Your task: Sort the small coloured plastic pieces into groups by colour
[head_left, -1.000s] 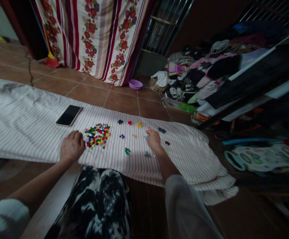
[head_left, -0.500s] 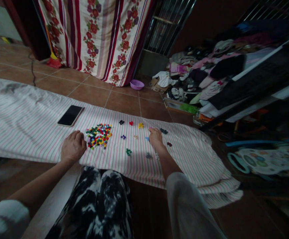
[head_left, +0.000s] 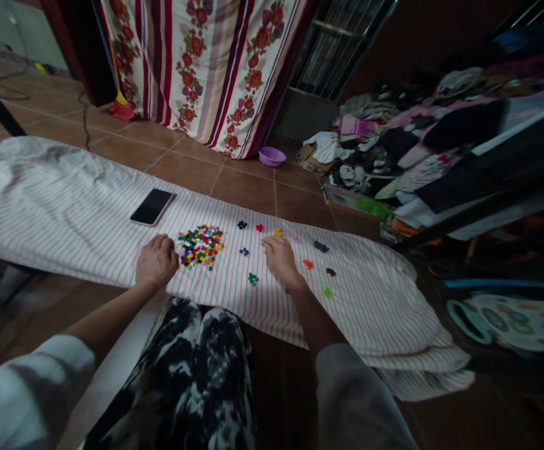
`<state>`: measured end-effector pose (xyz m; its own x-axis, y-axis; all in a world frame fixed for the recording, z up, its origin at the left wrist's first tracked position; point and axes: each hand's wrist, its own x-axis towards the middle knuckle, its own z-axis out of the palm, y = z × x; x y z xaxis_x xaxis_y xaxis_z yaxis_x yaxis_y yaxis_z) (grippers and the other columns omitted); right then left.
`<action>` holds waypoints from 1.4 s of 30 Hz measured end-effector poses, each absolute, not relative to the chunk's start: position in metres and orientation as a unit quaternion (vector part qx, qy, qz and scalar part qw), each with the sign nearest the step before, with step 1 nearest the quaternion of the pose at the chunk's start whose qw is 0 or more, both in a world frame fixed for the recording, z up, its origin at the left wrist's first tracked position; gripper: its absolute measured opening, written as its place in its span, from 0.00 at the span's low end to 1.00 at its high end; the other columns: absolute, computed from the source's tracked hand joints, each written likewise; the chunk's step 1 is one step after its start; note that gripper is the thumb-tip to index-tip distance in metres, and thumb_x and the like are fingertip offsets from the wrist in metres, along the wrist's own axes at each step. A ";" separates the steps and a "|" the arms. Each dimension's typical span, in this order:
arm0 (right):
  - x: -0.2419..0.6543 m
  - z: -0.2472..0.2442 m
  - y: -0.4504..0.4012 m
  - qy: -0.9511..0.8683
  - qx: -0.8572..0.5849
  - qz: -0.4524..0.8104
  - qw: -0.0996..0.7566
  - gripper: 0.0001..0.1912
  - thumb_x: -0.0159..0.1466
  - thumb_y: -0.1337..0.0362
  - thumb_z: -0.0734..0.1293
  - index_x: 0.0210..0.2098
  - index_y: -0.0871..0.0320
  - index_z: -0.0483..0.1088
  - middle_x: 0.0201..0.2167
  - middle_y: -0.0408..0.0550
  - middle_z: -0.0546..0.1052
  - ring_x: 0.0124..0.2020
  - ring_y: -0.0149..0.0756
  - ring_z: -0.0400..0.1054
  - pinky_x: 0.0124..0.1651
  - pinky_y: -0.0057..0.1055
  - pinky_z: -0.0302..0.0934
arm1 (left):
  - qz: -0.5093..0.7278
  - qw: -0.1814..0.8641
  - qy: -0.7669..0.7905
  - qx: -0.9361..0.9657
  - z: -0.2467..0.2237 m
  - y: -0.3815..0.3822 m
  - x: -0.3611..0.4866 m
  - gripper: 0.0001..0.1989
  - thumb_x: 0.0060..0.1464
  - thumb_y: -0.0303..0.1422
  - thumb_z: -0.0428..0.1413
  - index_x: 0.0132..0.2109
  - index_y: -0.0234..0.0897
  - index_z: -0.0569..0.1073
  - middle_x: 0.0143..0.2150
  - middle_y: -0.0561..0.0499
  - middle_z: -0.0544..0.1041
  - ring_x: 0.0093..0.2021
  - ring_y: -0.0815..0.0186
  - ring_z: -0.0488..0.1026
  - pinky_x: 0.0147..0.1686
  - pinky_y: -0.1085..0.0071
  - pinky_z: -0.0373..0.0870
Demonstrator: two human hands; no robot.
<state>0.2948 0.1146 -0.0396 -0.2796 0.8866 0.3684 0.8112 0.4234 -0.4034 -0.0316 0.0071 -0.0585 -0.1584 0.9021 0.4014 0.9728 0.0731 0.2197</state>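
Note:
My left hand (head_left: 158, 259) rests palm down on the striped cloth (head_left: 98, 231), its fingers loosely bent and apart at the left edge of a mixed heap of small coloured cubes (head_left: 202, 247). Over the small sorted groups hovers my right hand (head_left: 280, 261), fingers stretched forward and left, with nothing visible in them. Just beyond its fingertips lie yellow cubes (head_left: 278, 232). Around it are purple cubes (head_left: 244, 252), green cubes (head_left: 253, 279), red cubes (head_left: 259, 228), pink cubes (head_left: 296, 239) and orange cubes (head_left: 308, 264). The hand hides part of the cloth's middle.
A phone (head_left: 152, 207) lies on the cloth behind my left hand. Black cubes (head_left: 242, 225), dark grey cubes (head_left: 321, 247), brown cubes (head_left: 331, 272) and lime cubes (head_left: 328, 292) form more groups. A purple basin (head_left: 272, 157) stands on the tiled floor near piled clothes (head_left: 393, 137).
My right hand has moved left from the pink cubes, uncovering the orange and lime groups. The left hand stays beside the heap. The view has shifted slightly.

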 end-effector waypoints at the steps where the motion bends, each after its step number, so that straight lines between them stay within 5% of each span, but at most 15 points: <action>1: 0.285 -0.039 0.110 -0.808 -0.516 0.077 0.276 0.18 0.61 0.74 0.58 0.41 0.57 0.78 0.40 0.51 0.77 0.45 0.41 0.67 0.53 0.39 0.59 | -0.224 0.078 -0.727 -0.644 -0.058 0.007 -0.031 0.11 0.56 0.31 0.46 0.42 0.35 0.71 0.53 0.37 0.74 0.55 0.51 0.69 0.52 0.56 0.66; 19: 0.187 -0.054 0.065 -0.887 -0.402 0.139 0.181 0.08 0.65 0.68 0.64 0.40 0.56 0.75 0.40 0.49 0.77 0.43 0.39 0.67 0.50 0.36 0.58 | -0.238 0.080 -0.726 -0.641 -0.062 0.009 -0.032 0.11 0.55 0.30 0.48 0.42 0.34 0.71 0.53 0.37 0.74 0.55 0.52 0.69 0.53 0.57 0.65; 35: 0.183 -0.065 0.061 -0.856 -0.433 0.149 0.239 0.09 0.62 0.74 0.61 0.36 0.56 0.71 0.37 0.47 0.77 0.42 0.38 0.67 0.50 0.34 0.59 | -0.230 0.072 -0.728 -0.641 -0.057 0.007 -0.031 0.10 0.54 0.29 0.47 0.41 0.34 0.71 0.52 0.37 0.74 0.55 0.51 0.69 0.53 0.57 0.66; 42: 0.185 -0.064 0.057 -0.869 -0.418 0.138 0.227 0.07 0.64 0.69 0.63 0.38 0.56 0.72 0.40 0.48 0.76 0.43 0.39 0.67 0.50 0.35 0.59 | -0.236 0.070 -0.727 -0.641 -0.058 0.008 -0.031 0.11 0.54 0.29 0.47 0.42 0.33 0.71 0.52 0.35 0.74 0.55 0.50 0.68 0.53 0.56 0.65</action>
<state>0.1854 0.0572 -0.0636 -0.5482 0.7886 0.2785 0.6631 0.6128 -0.4300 -0.0311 0.0077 -0.0579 -0.1672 0.8990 0.4048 0.9651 0.0654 0.2534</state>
